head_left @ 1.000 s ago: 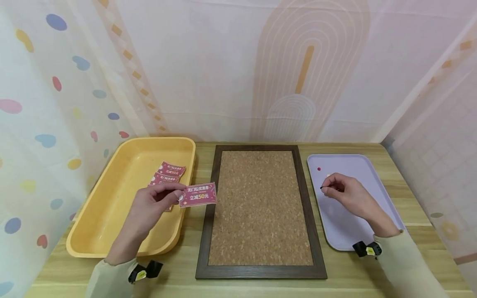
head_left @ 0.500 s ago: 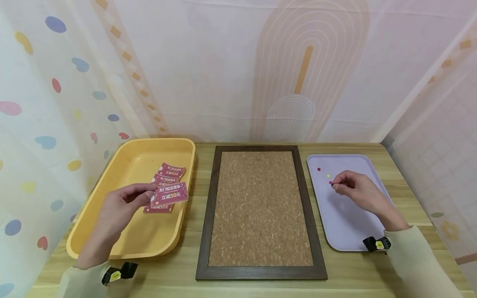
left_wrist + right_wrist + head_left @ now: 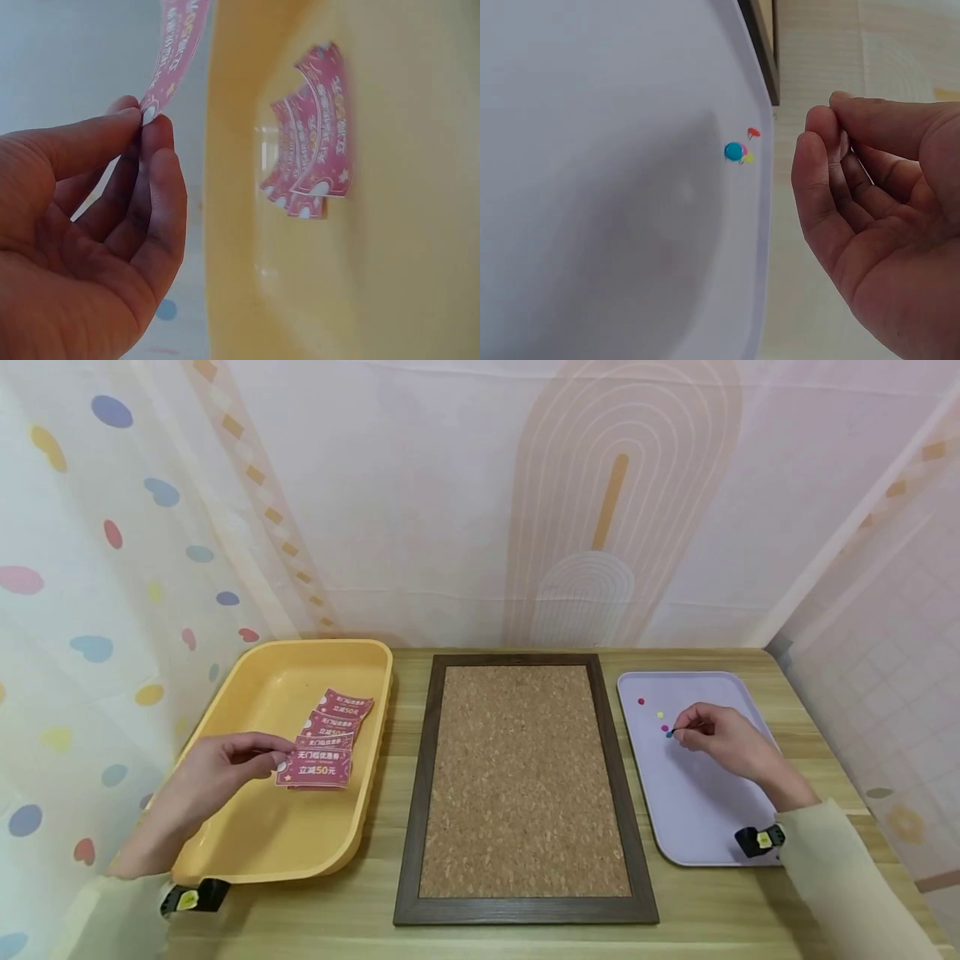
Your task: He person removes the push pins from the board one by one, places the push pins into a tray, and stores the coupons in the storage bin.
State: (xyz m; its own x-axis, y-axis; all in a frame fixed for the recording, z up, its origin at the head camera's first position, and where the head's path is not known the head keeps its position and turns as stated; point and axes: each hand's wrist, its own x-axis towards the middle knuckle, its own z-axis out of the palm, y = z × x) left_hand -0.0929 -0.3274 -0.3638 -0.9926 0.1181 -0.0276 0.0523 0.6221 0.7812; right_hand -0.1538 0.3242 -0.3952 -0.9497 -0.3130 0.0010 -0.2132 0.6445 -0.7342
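My left hand (image 3: 217, 772) pinches a pink-red paper coupon (image 3: 313, 768) by its left end, above the yellow tub (image 3: 225, 852). Several like coupons (image 3: 319, 127) lie overlapped in the tub, below and apart from the held one. With thumb and fingertips together, my right hand (image 3: 723, 743) hovers over the lilac tray (image 3: 705, 822). A tiny dark thumbtack seems to show at its fingertips in the head view; in the right wrist view the fingers hide it. Close by on the tray lie blue (image 3: 733, 151), pink, yellow (image 3: 748, 158) and red (image 3: 754, 133) thumbtacks.
A cork board (image 3: 525, 777) in a dark brown frame lies between tub and tray on the wooden table (image 3: 337, 927). Patterned curtains (image 3: 420, 510) stand behind and at both sides.
My left hand has drawn left and down with the coupon, from the tub's right rim to over the coupons. My right hand has shifted right, uncovering yellow, pink and blue thumbtacks.
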